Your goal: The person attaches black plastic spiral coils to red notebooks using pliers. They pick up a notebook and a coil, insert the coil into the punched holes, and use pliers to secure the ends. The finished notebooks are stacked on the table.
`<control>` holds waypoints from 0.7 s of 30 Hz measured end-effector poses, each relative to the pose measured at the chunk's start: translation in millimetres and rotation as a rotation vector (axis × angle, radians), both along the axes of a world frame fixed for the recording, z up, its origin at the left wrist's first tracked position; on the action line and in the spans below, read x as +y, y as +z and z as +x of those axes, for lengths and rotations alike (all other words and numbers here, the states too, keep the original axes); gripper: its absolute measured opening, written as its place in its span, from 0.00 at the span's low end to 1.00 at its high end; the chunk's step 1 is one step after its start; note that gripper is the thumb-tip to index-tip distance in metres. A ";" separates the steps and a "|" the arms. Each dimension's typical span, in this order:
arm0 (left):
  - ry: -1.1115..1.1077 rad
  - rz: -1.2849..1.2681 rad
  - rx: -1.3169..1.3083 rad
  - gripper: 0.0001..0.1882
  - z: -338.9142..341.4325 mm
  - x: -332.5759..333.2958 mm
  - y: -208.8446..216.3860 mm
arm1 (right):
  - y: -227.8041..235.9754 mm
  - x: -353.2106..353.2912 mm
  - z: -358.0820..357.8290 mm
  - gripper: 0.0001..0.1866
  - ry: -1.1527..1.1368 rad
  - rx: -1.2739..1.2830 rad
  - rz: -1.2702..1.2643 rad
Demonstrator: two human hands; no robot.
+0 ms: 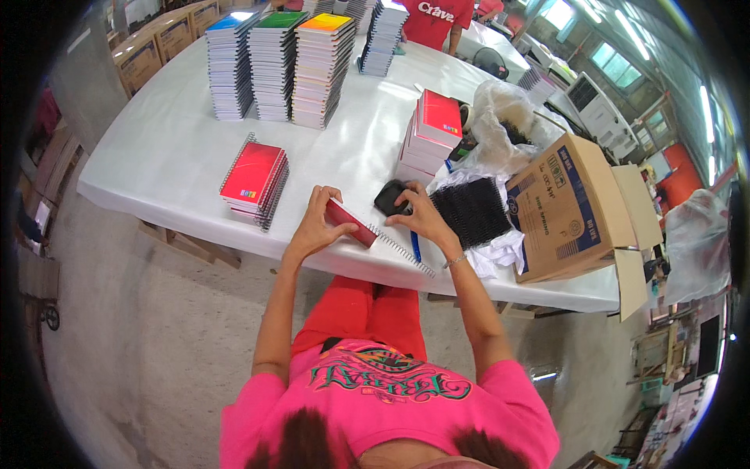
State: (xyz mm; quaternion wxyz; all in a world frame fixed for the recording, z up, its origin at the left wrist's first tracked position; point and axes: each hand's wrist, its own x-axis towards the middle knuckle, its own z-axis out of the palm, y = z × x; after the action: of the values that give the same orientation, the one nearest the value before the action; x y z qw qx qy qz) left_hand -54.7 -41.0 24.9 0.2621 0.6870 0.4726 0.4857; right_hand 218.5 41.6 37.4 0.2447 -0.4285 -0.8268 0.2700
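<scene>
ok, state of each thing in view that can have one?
Left hand: gripping the red notebook
Red notebook: closed, tilted
Wire coil: partly along the notebook's edge, rest sticking out past it
Right hand: fingers curled near the coil; contact unclear
Short red stack: spiral-bound, lying flat
Cardboard box: flaps open
Plastic bag: crumpled
Fan: on or off, can't tell

1. Fluorescent tubes and a window are glowing at upper right, brightening the room.
2. The white tabletop is reflecting pale glare; a blue notebook cover is catching a highlight.
3. Shadow is dimming the concrete floor beneath the table.
4. Fisheye distortion is bending edges; black vignetting is swallowing corners.
</scene>
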 end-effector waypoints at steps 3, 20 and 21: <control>-0.003 -0.013 -0.028 0.41 4.5 5.7 -8.8 | 1.8 -12.6 -1.6 0.26 -0.016 -0.007 0.041; -0.013 -0.055 -0.218 0.64 11.1 3.3 -20.9 | 27.8 -51.3 18.6 0.14 0.235 0.594 -0.680; -0.009 -0.055 -0.212 0.64 9.8 3.3 -22.0 | 36.3 -56.8 12.6 0.12 0.198 0.446 -0.598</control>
State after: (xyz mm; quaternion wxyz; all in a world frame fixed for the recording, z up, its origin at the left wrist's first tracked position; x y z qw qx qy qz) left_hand -44.9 -37.7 2.9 0.3317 0.6264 0.4521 0.5415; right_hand 231.1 -15.3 73.7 0.2557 -0.3297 -0.6754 0.6080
